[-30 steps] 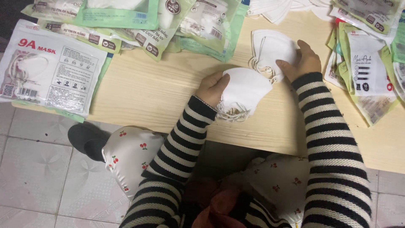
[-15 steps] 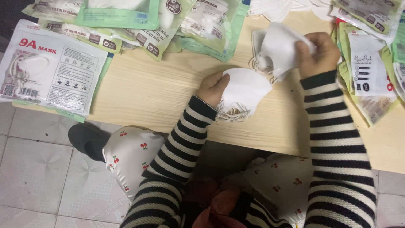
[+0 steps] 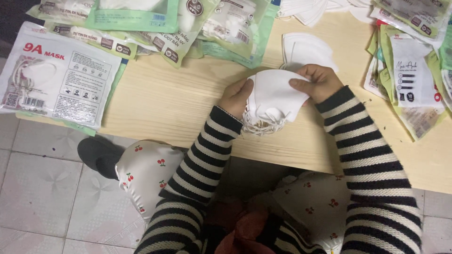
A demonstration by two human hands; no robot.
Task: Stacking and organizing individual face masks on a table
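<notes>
The person holds a small stack of folded white masks [image 3: 275,96] between both hands, just above the near part of the pale wooden desk [image 3: 160,103]. The left hand [image 3: 237,97] grips the stack's left edge, its fingers curled shut around that side with the thumb on top. The right hand [image 3: 319,82] clamps the upper right corner, thumb pressed flat across the top mask and pointing left, the other fingers tucked behind the stack and out of view.

The stack lies directly between the two hands, so neither is nearer; both touch it. Its long axis runs roughly from the upper right, at the right hand, down to the lower left, where the bundled white ear loops [image 3: 261,126] hang out below the left wrist and just over the desk surface. The folded edges face up and away from the person.

Just beyond the stack, behind the right hand, another loose white mask [image 3: 303,47] lies flat on the desk, touching or nearly touching the held ones; the overlap hides which. It lies closer to the right hand than to the left. Well apart to the left sits a large white packet [image 3: 56,75], with green-edged packets [image 3: 188,23] along the far edge and more packets [image 3: 414,70] to the right.
</notes>
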